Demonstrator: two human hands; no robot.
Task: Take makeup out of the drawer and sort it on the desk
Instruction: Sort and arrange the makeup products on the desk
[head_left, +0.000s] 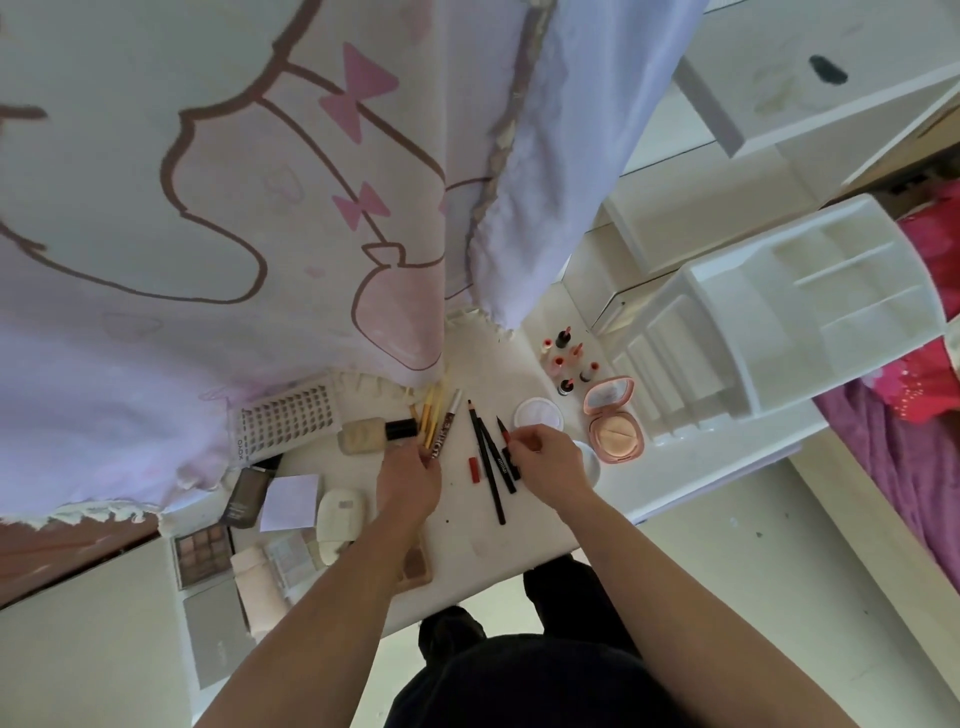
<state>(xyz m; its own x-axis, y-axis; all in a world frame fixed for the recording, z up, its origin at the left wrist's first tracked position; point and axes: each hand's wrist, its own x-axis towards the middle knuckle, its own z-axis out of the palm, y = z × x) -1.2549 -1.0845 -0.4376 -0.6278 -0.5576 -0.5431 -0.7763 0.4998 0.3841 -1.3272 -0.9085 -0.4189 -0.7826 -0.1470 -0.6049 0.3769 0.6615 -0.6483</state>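
Head view: left hand grips the brown pencil; right hand pinches the red-tipped liner.

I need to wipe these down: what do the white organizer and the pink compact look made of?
Organizer: probably hard moulded plastic, smooth white with a slight sheen on its dividers. Compact: likely glossy pink plastic shell, mirror in the lid, matte pressed powder in the base.

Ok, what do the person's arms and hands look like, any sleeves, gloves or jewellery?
The left forearm and right forearm are bare to the frame edge, no sleeves showing. The left hand and right hand wear no gloves; no ring, watch or bracelet is visible. Dark clothing shows at the lap.
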